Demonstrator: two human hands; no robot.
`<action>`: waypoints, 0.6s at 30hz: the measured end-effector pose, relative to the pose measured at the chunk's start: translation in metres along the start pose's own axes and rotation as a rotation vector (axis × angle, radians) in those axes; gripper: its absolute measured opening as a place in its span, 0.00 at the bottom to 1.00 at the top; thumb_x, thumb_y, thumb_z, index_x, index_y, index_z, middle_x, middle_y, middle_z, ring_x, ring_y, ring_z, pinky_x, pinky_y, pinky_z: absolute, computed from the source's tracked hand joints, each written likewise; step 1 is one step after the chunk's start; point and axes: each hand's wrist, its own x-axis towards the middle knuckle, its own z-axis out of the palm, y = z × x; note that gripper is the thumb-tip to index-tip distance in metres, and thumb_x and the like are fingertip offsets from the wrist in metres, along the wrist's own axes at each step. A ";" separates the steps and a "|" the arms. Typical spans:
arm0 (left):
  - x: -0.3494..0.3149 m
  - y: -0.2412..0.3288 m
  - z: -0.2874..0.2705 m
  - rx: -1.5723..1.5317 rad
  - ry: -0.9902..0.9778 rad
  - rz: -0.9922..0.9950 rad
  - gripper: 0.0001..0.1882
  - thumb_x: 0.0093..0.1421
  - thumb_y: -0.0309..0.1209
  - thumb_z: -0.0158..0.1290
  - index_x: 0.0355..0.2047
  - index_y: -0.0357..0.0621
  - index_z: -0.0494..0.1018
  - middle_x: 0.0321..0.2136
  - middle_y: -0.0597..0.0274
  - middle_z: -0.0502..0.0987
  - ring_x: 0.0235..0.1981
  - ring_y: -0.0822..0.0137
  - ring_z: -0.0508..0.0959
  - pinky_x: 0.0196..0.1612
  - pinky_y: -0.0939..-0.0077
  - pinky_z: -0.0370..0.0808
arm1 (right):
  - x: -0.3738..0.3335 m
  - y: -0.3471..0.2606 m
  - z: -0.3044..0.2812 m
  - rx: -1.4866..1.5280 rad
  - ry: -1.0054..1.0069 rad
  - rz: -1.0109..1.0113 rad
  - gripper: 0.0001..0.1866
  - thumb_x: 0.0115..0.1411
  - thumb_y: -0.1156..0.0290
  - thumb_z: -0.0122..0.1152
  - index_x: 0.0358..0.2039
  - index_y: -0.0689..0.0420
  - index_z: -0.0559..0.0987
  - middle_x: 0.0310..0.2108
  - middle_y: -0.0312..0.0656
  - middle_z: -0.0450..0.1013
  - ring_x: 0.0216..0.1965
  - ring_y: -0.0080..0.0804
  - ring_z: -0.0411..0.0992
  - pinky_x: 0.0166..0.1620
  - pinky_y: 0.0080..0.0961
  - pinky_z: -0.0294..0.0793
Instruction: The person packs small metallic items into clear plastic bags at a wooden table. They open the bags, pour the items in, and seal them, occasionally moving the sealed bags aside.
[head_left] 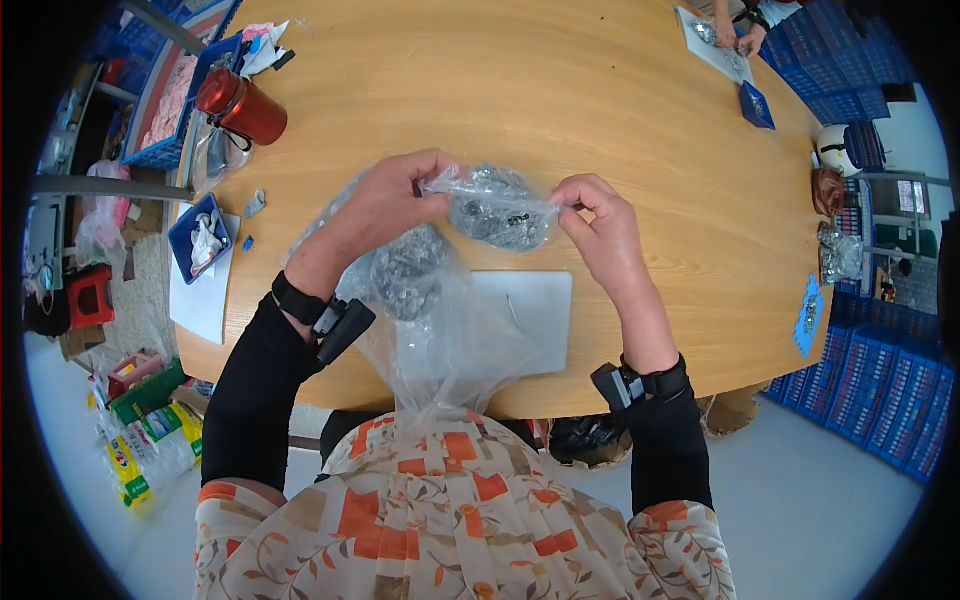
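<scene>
The left hand (405,190) and right hand (605,230) pinched opposite ends of a clear bag (490,193) between them, seemingly soft, slippery and weighted by small parts (505,227), perhaps metal, best gripped along its edge.

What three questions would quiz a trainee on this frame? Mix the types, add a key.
1. True or false: the right hand pinches the small bag.
2. Which is nearer the flask? A) left hand B) right hand
3. Fill in: the flask is coloured ____.

Key: 1. True. 2. A. 3. Red.
</scene>
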 end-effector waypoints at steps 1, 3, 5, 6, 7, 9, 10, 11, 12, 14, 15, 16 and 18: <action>-0.002 0.003 0.004 -0.009 0.015 -0.023 0.10 0.54 0.24 0.55 0.38 0.40 0.77 0.37 0.64 0.76 0.40 0.73 0.73 0.44 0.78 0.70 | 0.002 0.001 0.001 0.029 0.006 0.007 0.08 0.54 0.85 0.58 0.35 0.61 0.78 0.36 0.38 0.74 0.37 0.27 0.74 0.43 0.24 0.75; 0.005 -0.004 0.010 0.250 0.085 0.146 0.12 0.55 0.26 0.56 0.41 0.40 0.77 0.38 0.61 0.77 0.39 0.70 0.74 0.44 0.75 0.71 | 0.006 0.003 0.003 0.085 0.016 0.026 0.07 0.54 0.85 0.58 0.33 0.62 0.79 0.36 0.37 0.74 0.37 0.26 0.74 0.42 0.24 0.75; 0.016 -0.021 0.011 0.392 0.101 0.340 0.13 0.56 0.28 0.57 0.43 0.40 0.76 0.38 0.58 0.78 0.39 0.67 0.76 0.44 0.73 0.72 | 0.009 0.005 0.002 0.131 -0.010 0.056 0.09 0.54 0.85 0.58 0.36 0.61 0.78 0.36 0.37 0.74 0.37 0.25 0.73 0.44 0.23 0.74; 0.026 -0.024 0.012 0.405 0.083 0.455 0.14 0.57 0.29 0.58 0.44 0.40 0.76 0.38 0.57 0.78 0.38 0.65 0.77 0.45 0.72 0.72 | 0.011 0.006 0.002 0.153 -0.020 0.069 0.10 0.54 0.85 0.58 0.38 0.61 0.78 0.36 0.37 0.74 0.37 0.25 0.73 0.44 0.22 0.74; 0.030 -0.028 0.012 0.417 0.064 0.569 0.14 0.58 0.29 0.58 0.44 0.40 0.76 0.38 0.55 0.79 0.38 0.63 0.77 0.45 0.71 0.73 | 0.010 0.009 0.003 0.198 0.009 0.084 0.13 0.54 0.84 0.59 0.41 0.61 0.77 0.37 0.37 0.75 0.39 0.25 0.73 0.46 0.24 0.73; 0.029 -0.019 0.018 0.301 0.024 0.196 0.13 0.59 0.29 0.57 0.43 0.40 0.76 0.37 0.58 0.79 0.39 0.65 0.77 0.46 0.72 0.73 | 0.009 0.014 0.005 0.287 0.067 0.115 0.18 0.55 0.81 0.61 0.47 0.60 0.76 0.39 0.39 0.75 0.41 0.27 0.73 0.48 0.26 0.73; 0.028 -0.012 0.021 0.240 0.003 0.010 0.12 0.59 0.29 0.57 0.43 0.40 0.76 0.36 0.59 0.80 0.40 0.66 0.78 0.46 0.73 0.73 | 0.006 0.014 0.007 0.219 0.127 0.071 0.20 0.55 0.80 0.62 0.50 0.60 0.74 0.40 0.40 0.75 0.43 0.28 0.73 0.49 0.27 0.72; 0.030 -0.016 0.022 0.133 0.012 -0.002 0.11 0.60 0.29 0.57 0.43 0.40 0.76 0.36 0.61 0.80 0.39 0.67 0.77 0.46 0.73 0.73 | -0.001 0.012 0.012 0.150 0.187 0.027 0.22 0.56 0.79 0.62 0.52 0.60 0.73 0.41 0.41 0.75 0.44 0.29 0.73 0.50 0.28 0.72; 0.033 -0.020 0.025 0.025 0.024 -0.011 0.11 0.60 0.29 0.57 0.42 0.40 0.76 0.35 0.63 0.80 0.39 0.68 0.77 0.47 0.73 0.73 | -0.003 0.009 0.020 0.114 0.235 0.005 0.23 0.56 0.78 0.62 0.54 0.60 0.72 0.42 0.42 0.75 0.45 0.30 0.73 0.51 0.29 0.72; 0.033 -0.022 0.025 -0.080 0.038 0.010 0.10 0.60 0.29 0.57 0.41 0.40 0.77 0.35 0.65 0.80 0.39 0.70 0.77 0.47 0.73 0.73 | -0.005 0.005 0.044 0.065 0.322 -0.015 0.24 0.58 0.76 0.62 0.56 0.60 0.71 0.44 0.44 0.75 0.48 0.33 0.73 0.52 0.31 0.71; 0.032 -0.018 0.023 -0.072 0.041 0.032 0.10 0.60 0.29 0.57 0.41 0.40 0.77 0.35 0.66 0.80 0.39 0.72 0.76 0.47 0.74 0.73 | -0.004 0.014 0.049 0.064 0.308 0.007 0.23 0.58 0.76 0.60 0.55 0.60 0.72 0.44 0.44 0.75 0.48 0.32 0.73 0.51 0.31 0.71; 0.032 -0.015 0.023 -0.062 0.038 0.055 0.10 0.59 0.28 0.57 0.41 0.40 0.77 0.35 0.67 0.80 0.40 0.73 0.76 0.47 0.74 0.73 | -0.004 0.024 0.054 0.061 0.302 0.031 0.22 0.59 0.75 0.59 0.55 0.60 0.72 0.44 0.44 0.75 0.47 0.32 0.73 0.51 0.31 0.71; 0.029 -0.007 0.022 -0.081 0.017 0.043 0.10 0.58 0.30 0.59 0.39 0.41 0.78 0.35 0.66 0.79 0.40 0.71 0.76 0.47 0.74 0.72 | 0.006 0.043 0.060 0.064 0.173 0.114 0.18 0.61 0.76 0.56 0.53 0.59 0.73 0.41 0.42 0.75 0.44 0.28 0.72 0.48 0.28 0.72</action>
